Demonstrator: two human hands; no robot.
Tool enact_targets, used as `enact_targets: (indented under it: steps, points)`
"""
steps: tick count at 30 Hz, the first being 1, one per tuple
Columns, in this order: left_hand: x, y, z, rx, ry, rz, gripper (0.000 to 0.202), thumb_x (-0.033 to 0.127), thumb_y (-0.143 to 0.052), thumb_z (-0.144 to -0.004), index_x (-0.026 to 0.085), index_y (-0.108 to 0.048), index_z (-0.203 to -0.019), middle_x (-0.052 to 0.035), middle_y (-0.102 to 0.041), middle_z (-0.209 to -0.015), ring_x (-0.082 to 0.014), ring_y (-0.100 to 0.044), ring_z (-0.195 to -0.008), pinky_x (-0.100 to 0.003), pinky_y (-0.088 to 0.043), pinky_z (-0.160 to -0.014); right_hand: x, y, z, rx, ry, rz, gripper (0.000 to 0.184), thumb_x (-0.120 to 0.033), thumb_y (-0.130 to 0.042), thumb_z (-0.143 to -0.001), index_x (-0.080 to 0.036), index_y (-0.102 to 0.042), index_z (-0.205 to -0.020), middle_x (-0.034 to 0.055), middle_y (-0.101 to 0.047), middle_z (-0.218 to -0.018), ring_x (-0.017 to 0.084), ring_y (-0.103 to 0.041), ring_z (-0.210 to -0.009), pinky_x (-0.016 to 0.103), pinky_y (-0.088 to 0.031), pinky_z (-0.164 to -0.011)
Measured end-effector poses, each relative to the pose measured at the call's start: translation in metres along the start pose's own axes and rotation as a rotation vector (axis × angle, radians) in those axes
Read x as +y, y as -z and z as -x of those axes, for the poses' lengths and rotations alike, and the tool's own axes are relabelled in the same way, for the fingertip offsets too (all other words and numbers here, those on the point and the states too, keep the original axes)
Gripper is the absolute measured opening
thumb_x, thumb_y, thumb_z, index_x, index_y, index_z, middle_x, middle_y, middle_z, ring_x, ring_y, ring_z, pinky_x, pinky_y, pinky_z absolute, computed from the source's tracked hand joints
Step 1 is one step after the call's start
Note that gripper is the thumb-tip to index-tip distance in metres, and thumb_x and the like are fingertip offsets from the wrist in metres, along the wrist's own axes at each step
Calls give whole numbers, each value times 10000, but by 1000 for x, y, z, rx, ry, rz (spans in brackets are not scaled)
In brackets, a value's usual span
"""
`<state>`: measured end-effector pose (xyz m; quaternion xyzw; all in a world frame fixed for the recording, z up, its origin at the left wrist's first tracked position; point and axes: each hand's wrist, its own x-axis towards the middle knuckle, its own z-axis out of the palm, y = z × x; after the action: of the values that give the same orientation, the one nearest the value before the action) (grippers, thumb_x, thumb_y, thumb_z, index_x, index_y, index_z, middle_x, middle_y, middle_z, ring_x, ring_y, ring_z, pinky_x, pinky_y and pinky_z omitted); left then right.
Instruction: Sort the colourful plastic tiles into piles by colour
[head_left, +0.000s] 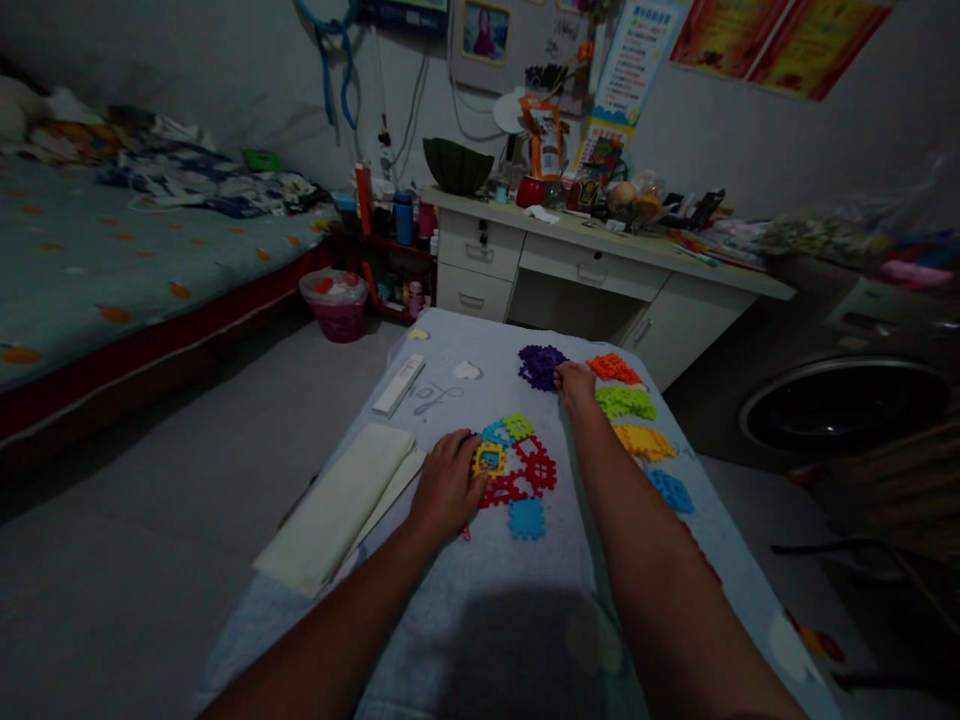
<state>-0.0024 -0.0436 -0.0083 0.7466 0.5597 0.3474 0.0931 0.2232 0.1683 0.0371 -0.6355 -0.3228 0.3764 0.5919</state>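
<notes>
Near the middle of the cloth-covered table (480, 590), my left hand (448, 485) rests with its fingers stretched over the left edge of a group of interlocking plastic pieces. That group has red pieces (517, 486), a yellow square frame (490, 461), a green piece (518, 426) and a blue square (526, 518). Farther off, my right hand (574, 384) has its fingers pinched at the right edge of a purple pile of pieces (541, 366); whatever is between the fingertips is too small to make out. Orange (615, 368), green (626, 402), yellow (643, 442) and blue (670, 490) piles line the right side.
Folded pale paper (337, 505) and a white oblong box (399, 385) lie on the table's left. Behind stands a white desk (480, 250) crowded with items. A bed (150, 260) is at left, a washing machine (810, 370) at right, a pink bin (335, 305) on the floor.
</notes>
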Motion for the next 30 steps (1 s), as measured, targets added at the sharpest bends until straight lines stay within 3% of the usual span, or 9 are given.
enact_targets:
  steps: [6, 11, 14, 16, 19, 22, 25, 30]
  points:
    - [0, 1, -2, -25, 10, 30, 519, 223, -593, -802, 163, -505, -1309, -149, -526, -1351, -311, -483, -1251, -519, -393, -1096, -5, 17, 28, -103, 49, -18, 171, -191, -648, -626, -175, -594, -788, -53, -576, -578, 95, -562, -538, 178, -456, -479]
    - [2, 5, -2, -16, 7, 38, 544, 257, -616, -778, 156, -503, -1300, -154, -520, -1341, -316, -476, -1258, -509, -388, -1102, 1, 40, 63, -419, 140, 162, 217, -278, -686, -639, -178, -643, -827, -14, -652, -696, 122, -601, -625, 213, -448, -544]
    - [3, 7, -1, -29, -8, 28, 518, 280, -623, -787, 144, -526, -1277, -159, -526, -1336, -316, -479, -1254, -499, -389, -1102, 5, 53, 84, -646, 224, 371, 154, -242, -673, -666, -174, -673, -805, -9, -667, -714, 132, -596, -644, 244, -460, -609]
    - [3, 7, -1, -40, -12, 18, 506, 278, -621, -792, 143, -536, -1272, -159, -526, -1345, -316, -477, -1259, -495, -388, -1103, 8, 60, 94, -730, 306, 549, 137, -189, -659, -681, -175, -697, -812, 3, -685, -754, 148, -606, -681, 270, -475, -672]
    - [2, 6, 0, -64, -9, 2, 514, 251, -609, -792, 139, -531, -1288, -156, -542, -1349, -317, -477, -1267, -499, -386, -1099, 13, 65, 105, -744, 474, 740, 272, -141, -671, -695, -170, -717, -961, 67, -712, -991, 200, -641, -885, 328, -485, -839]
    - [0, 5, 1, -90, -20, 4, 508, 250, -601, -796, 159, -530, -1291, -134, -576, -1322, -313, -495, -1249, -504, -399, -1076, 22, 63, 111, -748, 643, 845, 388, -130, -684, -722, -154, -684, -1110, 126, -660, -1197, 238, -590, -1107, 387, -415, -1005]
    - [-1, 4, 1, -90, -30, 10, 504, 253, -597, -796, 173, -531, -1289, -125, -579, -1321, -310, -499, -1248, -503, -396, -1075, 32, 59, 112, -718, 728, 904, 338, -110, -652, -764, -174, -677, -1095, 111, -660, -1185, 237, -565, -1135, 411, -384, -1028]
    - [-4, 3, 0, -87, -38, 10, 505, 257, -599, -803, 180, -523, -1297, -120, -581, -1320, -298, -501, -1248, -491, -397, -1071, 39, 59, 112, -656, 753, 889, 208, -91, -612, -804, -181, -689, -975, 90, -665, -1045, 211, -573, -1023, 361, -421, -959]
